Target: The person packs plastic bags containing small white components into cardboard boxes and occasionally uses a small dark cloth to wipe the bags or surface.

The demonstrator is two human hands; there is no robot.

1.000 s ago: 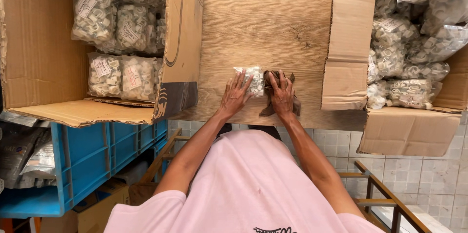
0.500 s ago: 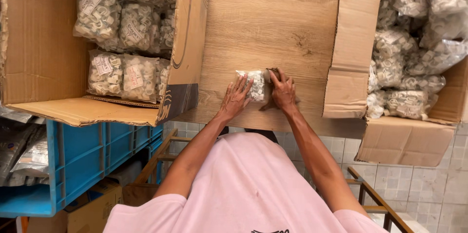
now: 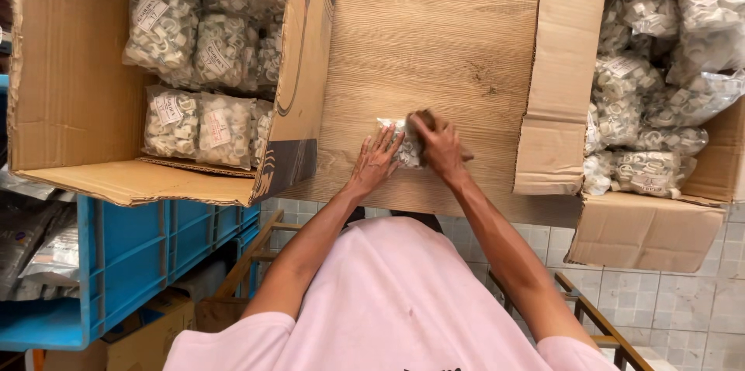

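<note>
Biggest change from a second ago is mostly the view itself: the head has tilted a bit, so the whole table sits slightly different in frame, but the two big boxes haven't budged. The hands are where the real difference is. A second ago both were pressed down side by side on the little bag; now the right hand (image 3: 441, 144) has slid up over the far end of it and curled, while the left hand (image 3: 378, 161) stays flat with fingers spread on the near-left edge. So the clear plastic bag of small white parts (image 3: 403, 146) is still on the tabletop, near-centre, pinned under both hands. The right looks clenched around something brown at the bag's top, though I can't tell what it is. The left is just pressing, not gripping. Looks like the bag is being closed or flattened.

Surroundings, big to small: a wooden table (image 3: 434, 45) with pale grain, bare in the middle. Left of it, an open cardboard box (image 3: 70, 91) stacked with filled, labelled bags (image 3: 202, 126). On the right, another cardboard box (image 3: 621, 223) full of unlabelled-looking bags (image 3: 644, 107) of the same white bits. Below left there's a blue plastic crate (image 3: 132, 254), and pale tiled floor (image 3: 683, 301) near right.
</note>
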